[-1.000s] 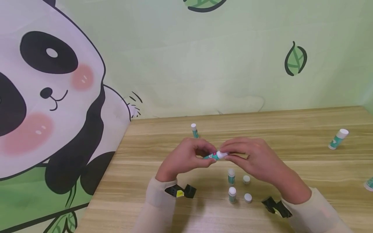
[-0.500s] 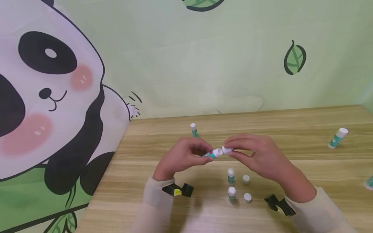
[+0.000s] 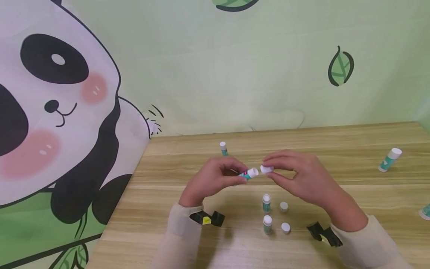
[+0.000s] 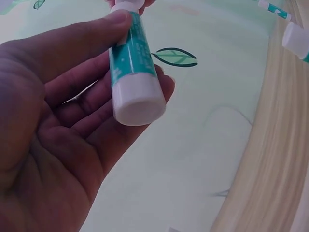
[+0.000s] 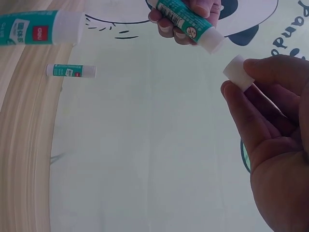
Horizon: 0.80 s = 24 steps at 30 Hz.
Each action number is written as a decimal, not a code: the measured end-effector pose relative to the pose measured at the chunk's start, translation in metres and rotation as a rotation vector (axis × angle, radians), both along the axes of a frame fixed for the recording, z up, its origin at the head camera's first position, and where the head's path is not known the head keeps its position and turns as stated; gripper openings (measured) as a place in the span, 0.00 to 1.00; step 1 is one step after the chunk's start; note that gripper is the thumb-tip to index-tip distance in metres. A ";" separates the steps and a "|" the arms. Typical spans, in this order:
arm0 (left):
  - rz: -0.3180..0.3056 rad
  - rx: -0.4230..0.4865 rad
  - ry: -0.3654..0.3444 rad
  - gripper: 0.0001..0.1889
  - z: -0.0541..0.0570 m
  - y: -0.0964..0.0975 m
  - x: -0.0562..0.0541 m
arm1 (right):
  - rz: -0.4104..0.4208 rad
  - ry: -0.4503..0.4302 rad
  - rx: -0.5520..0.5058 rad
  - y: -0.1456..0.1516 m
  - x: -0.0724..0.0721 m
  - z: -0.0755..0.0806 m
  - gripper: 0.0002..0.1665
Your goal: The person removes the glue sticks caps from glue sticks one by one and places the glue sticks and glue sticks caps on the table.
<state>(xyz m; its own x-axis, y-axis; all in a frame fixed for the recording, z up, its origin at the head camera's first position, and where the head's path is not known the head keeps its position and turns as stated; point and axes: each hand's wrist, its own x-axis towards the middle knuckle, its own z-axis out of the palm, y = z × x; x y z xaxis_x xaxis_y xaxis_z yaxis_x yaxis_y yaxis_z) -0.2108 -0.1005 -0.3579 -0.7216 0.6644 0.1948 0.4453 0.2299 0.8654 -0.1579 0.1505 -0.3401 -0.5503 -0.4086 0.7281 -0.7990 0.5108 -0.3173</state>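
- The step seemed to be uncapping, and the next move probably called for laying the white cap (image 3: pixel 266 169) aside
- The left hand (image 3: pixel 216 177) was pinching the glue stick (image 3: pixel 250 173) between thumb and fingers, above the table (image 3: pixel 161 168), uncapped end to the right
- The right hand (image 3: pixel 300 175) was pinching the white cap, fingers parted only by its width, just beside that end

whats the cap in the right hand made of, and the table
The cap: probably plastic, matte-looking, judging by its smooth, even white wall. The table: wood or wood-look laminate, with streaky grain and a soft sheen; which one, I can't tell.
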 end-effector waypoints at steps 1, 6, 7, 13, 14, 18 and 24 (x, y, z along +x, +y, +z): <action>-0.006 0.008 -0.008 0.12 -0.001 0.001 -0.001 | -0.007 0.001 0.005 0.001 0.000 0.000 0.17; -0.015 0.000 -0.023 0.14 -0.009 0.003 -0.006 | -0.065 -0.076 0.044 0.005 -0.001 0.000 0.15; -0.015 -0.007 -0.026 0.14 -0.011 0.003 -0.007 | -0.080 -0.107 0.057 0.005 -0.001 0.000 0.15; 0.003 -0.028 -0.034 0.12 -0.018 0.005 -0.011 | -0.141 -0.256 0.139 0.007 -0.004 -0.002 0.12; 0.009 -0.029 -0.036 0.12 -0.020 0.006 -0.011 | -0.145 -0.267 0.148 0.007 -0.005 -0.003 0.11; 0.027 -0.032 -0.037 0.11 -0.024 0.007 -0.013 | -0.151 -0.282 0.172 0.008 -0.008 -0.006 0.09; 0.037 -0.023 -0.042 0.09 -0.028 0.009 -0.015 | -0.148 -0.315 0.196 0.009 -0.010 -0.008 0.08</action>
<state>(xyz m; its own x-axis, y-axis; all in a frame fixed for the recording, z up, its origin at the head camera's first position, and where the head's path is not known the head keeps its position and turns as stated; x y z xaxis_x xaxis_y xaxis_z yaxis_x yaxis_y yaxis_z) -0.2257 -0.0914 -0.3862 -0.7529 0.6411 0.1489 0.3999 0.2659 0.8772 -0.1677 0.1596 -0.3482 -0.7973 -0.4229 0.4306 -0.5918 0.6881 -0.4199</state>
